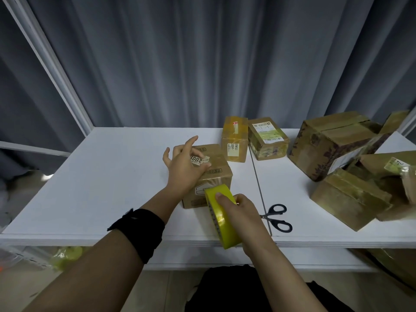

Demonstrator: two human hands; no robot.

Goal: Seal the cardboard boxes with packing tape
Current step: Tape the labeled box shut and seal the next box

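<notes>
Yellow packing tape roll (pixel 219 224) is nearest to me, held in my right hand (pixel 242 216). My fingers curl round its rim and my thumb lies across the top, so the grip is closed firmly on the roll. The roll stands on edge above the front lip of the white table (pixel 112 176), its far end up against the near face of the cardboard box (pixel 216 179).

My left hand (pixel 184 167), with a black wristband (pixel 144 233) on the forearm, rests palm down on top of that box. Its fingers are spread and loose, gripping nothing, only pressing the lid. The box sits near the middle of the table, with labels stuck on its top.

Just right of my right hand, scissors (pixel 278 218) with black handles lie flat on the table. Farther right, a heap of taped boxes (pixel 351 199) leans together at the table's end, with a large box (pixel 331 145) behind them. Toward the back edge, two small boxes (pixel 234 143) stand side by side, the right one bearing a printed label. Beyond everything hangs a grey curtain (pixel 202 64).
</notes>
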